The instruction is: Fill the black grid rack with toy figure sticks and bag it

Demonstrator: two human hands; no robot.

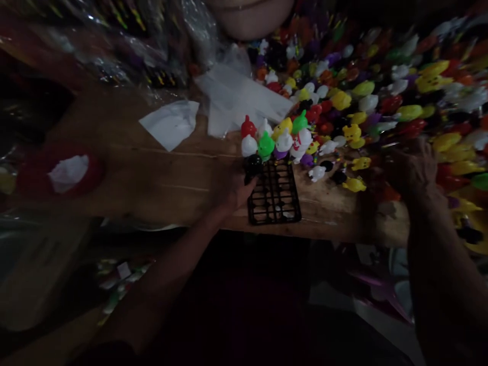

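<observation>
A black grid tray (pixel 274 201) lies near the front edge of the wooden table. Its far rows hold several small plastic animal figures, among them a green figure (pixel 266 146), a red figure (pixel 247 126) and a white figure (pixel 301 142). At the tray's left side, my left hand (pixel 241 192) is closed around the lower part of a black figure (pixel 253 166). Out to the right, my right hand (pixel 415 165) reaches down into a heap of loose figures (pixel 366 104). Its fingers are dark and smeared, so what they touch is hidden.
Clear plastic bags (pixel 244 99) and a white sheet (pixel 171 123) lie behind and left of the tray. A red round container (pixel 95 173) with white paper stands at the far left. Another person's body part (pixel 249 18) shows at the top.
</observation>
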